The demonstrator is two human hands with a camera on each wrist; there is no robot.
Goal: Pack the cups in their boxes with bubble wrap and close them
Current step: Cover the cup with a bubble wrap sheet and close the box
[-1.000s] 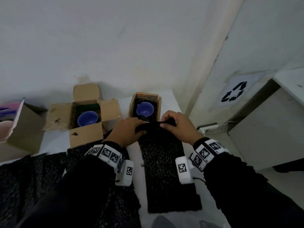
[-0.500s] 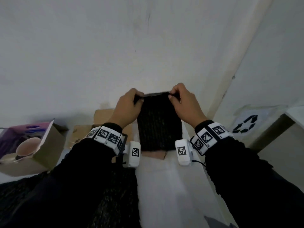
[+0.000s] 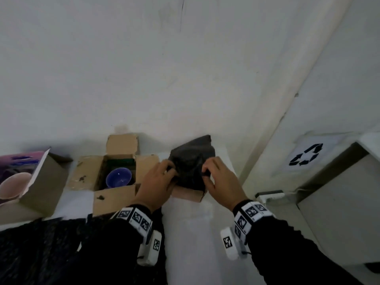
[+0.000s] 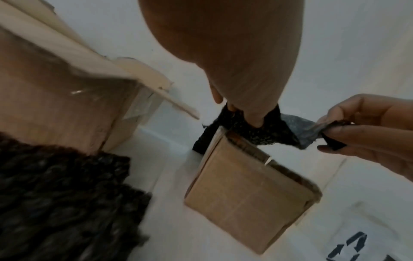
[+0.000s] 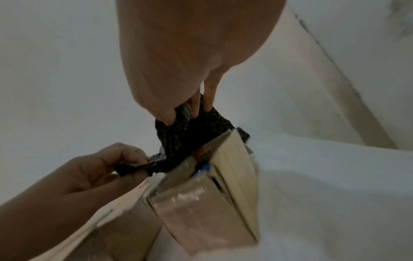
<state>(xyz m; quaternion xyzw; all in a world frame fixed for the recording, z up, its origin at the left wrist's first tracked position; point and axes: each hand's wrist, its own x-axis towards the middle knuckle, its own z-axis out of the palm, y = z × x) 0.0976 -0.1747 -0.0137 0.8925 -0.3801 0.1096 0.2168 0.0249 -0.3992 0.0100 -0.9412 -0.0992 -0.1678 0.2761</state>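
In the head view, the grip of the left hand [image 3: 157, 182] and right hand [image 3: 221, 179] is clamped on the black bubble wrap [image 3: 191, 161], probably to push it into the small box [image 3: 188, 194] on the counter [image 3: 195, 233]. In the wrist views, the wrap is pinched directly above the box opening.

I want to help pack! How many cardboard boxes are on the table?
3: one at the left edge, one in the middle with open flaps, and one under the black wrap between both hands.
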